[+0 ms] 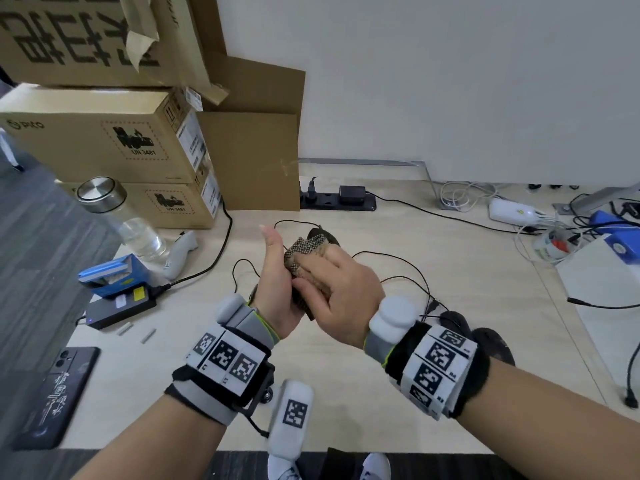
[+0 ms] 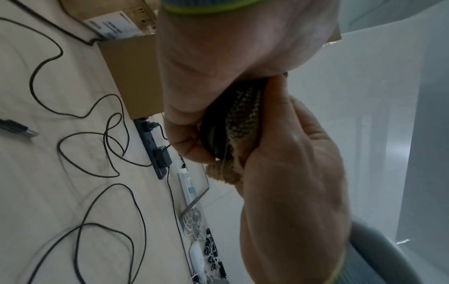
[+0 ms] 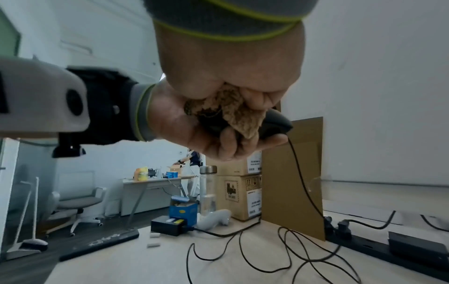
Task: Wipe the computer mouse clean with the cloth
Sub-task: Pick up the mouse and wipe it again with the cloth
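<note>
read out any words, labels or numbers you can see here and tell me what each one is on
"UN 3481": on the upper brown cardboard box, under a battery hazard symbol.
"UN 3481": again on the lower cardboard box.
"pico", seemingly: logo at the upper box's left edge.
Large black characters on the top cardboard box: upside down, unreadable.
White shipping labels on box ends: too small.
Script on the black phone: blurred.

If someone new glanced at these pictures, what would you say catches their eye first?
First, the two hands meeting above the middle of the desk: the left hand cradles a black computer mouse, while the right hand presses a brown woven cloth onto it. Next, the mouse's thin black cable looping over the pale desk beneath, and the stacked cardboard boxes at the far left.
</note>
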Motion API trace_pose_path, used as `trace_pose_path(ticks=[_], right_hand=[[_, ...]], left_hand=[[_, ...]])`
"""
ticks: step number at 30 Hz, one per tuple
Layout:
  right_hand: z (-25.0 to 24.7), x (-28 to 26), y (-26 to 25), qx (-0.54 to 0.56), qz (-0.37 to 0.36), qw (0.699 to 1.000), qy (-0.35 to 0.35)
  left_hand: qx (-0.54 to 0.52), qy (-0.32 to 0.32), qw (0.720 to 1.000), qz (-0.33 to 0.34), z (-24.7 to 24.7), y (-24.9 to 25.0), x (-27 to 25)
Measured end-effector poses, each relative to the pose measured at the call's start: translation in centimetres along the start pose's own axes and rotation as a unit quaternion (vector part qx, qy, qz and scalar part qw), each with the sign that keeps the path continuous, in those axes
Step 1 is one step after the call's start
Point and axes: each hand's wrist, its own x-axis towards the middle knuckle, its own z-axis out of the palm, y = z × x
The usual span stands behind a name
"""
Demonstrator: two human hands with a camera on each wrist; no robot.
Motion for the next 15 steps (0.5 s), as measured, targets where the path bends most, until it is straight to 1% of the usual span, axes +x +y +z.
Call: trace_pose_path(ticks=[1,3,5,6,9,10,11,12,13,14,15], right_hand=[[0.1,-0.1,0.3,-0.007,-0.011,1.0,0.004],[-0.1,0.2,1.1,-0.002,-0.02,1.0,0.016],[-0.5,1.1,1.5,0.032,0.008,0.999,0.041],[-0.6,1.7,1.7,0.046,0.041,0.997,0.05],[-0.7,3.2,3.5,0.058,0.195,0.977,0.056],[-0.9,3.5,4.1,0.073,0.252,0.963,0.058],[-1.1,3.6,4.8,0.11,0.314,0.941,0.065],[-1.3,3.4,5.5,0.17,0.373,0.909,0.081],[-1.5,3.2,6.0,0.244,0.422,0.867,0.101],[-1.7,2.9,6.4,0.315,0.454,0.825,0.12],[-1.9,2.6,6.6,0.363,0.469,0.794,0.13]], left_hand=[[0.018,0.007,1.0,0.005,-0.1,-0.2,0.0],[0.067,0.019,0.997,0.045,0.1,-0.4,0.0],[0.124,0.031,0.988,0.09,0.1,-0.7,0.1],[0.156,0.037,0.982,0.101,-0.1,-0.9,0.3],[0.266,0.034,0.952,0.145,-0.6,-1.2,0.3],[0.308,0.03,0.935,0.172,-0.7,-1.2,0.1],[0.358,0.029,0.912,0.201,-1.0,-1.2,-0.1],[0.408,0.031,0.886,0.216,-1.0,-1.1,-0.3],[0.458,0.037,0.862,0.213,-1.1,-0.8,-0.4],[0.505,0.05,0.837,0.204,-1.3,-0.6,-0.4],[0.542,0.062,0.815,0.197,-1.5,-0.5,-0.4]])
